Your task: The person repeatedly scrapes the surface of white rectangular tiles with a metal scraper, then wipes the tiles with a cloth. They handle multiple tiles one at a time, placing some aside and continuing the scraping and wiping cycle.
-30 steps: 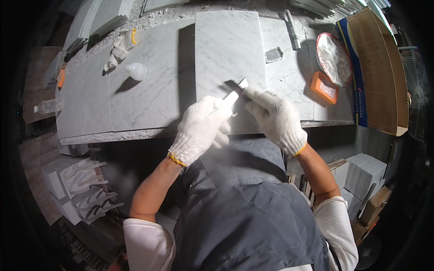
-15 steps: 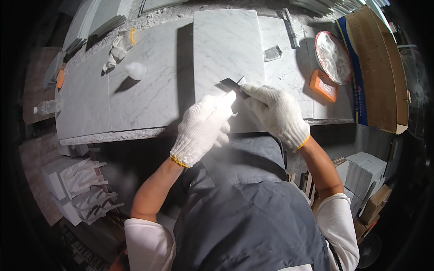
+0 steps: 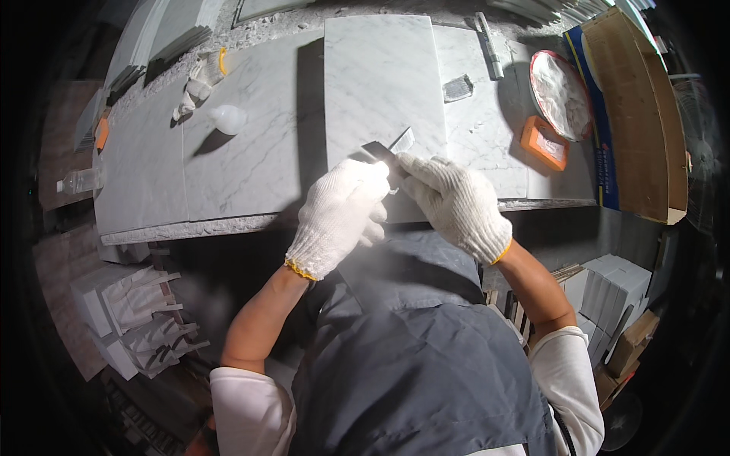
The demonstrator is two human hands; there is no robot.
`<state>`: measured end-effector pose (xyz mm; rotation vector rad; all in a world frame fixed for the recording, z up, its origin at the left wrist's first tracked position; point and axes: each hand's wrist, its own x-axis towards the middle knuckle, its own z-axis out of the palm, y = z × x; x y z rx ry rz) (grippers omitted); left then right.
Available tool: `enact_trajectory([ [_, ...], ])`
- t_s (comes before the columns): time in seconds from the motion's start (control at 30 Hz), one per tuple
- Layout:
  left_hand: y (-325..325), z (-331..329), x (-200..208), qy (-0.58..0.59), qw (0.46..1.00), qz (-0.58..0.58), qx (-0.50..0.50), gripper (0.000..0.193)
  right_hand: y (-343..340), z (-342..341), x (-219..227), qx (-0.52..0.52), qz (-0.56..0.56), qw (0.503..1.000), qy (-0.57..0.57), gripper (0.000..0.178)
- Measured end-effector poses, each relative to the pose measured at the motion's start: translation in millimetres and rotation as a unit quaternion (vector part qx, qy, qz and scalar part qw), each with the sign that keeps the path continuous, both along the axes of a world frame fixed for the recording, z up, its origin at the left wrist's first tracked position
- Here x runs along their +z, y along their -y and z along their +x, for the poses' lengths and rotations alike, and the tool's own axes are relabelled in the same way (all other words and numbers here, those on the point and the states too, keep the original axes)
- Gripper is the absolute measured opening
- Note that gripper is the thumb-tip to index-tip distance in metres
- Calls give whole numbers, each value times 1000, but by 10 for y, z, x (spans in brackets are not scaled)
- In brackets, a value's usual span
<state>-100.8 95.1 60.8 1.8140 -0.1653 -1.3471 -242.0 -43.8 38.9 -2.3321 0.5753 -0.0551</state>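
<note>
A white marble slab (image 3: 384, 68) lies raised on other marble tiles, its near end before me. Over that end, my right hand (image 3: 460, 201), in a white knit glove, pinches a thin, dark flat blade (image 3: 376, 150). Its far end points up and left, and the grip is mostly covered by fingers. My left hand (image 3: 338, 216), gloved alike, is closed beside the blade, its fingertips washed out by bright light; what they hold cannot be made out. Just beyond the blade, a small pale grey piece (image 3: 402, 140) rests on the slab.
On the left tiles are a white bulb-shaped bottle (image 3: 229, 119) and a spare glove (image 3: 199, 83). To the right lie a grey scrap (image 3: 458, 88), a marker (image 3: 489, 45), a red-rimmed bowl of white powder (image 3: 561, 95), an orange box (image 3: 544, 144) and a cardboard carton (image 3: 635, 114).
My right hand has come slightly left and toward me with the blade, baring more of the small grey piece. My left hand has hardly moved; its fingertips have drawn in.
</note>
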Motion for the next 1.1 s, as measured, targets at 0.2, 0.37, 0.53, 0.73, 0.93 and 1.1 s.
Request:
enact_trajectory([
  [0.2,11,1,8,22,1000,-1,-13,28,-9,23,-27,-85,12,996,30,30],
  [0.37,17,-2,14,30,999,4,-23,31,7,48,19,-94,1,994,61,29],
  [0.53,14,-4,22,16,1000,1,-16,30,29,39,-39,-28,-10,1000,2,28],
  [0.73,11,-14,42,28,999,-3,-15,29,61,37,-63,-86,-30,995,51,29],
  [0.93,19,5,37,18,1000,1,-12,34,31,19,-109,-126,-30,988,79,31],
  [1.1,22,12,15,10,1000,-22,-7,37,35,11,-161,-97,-38,992,71,28],
])
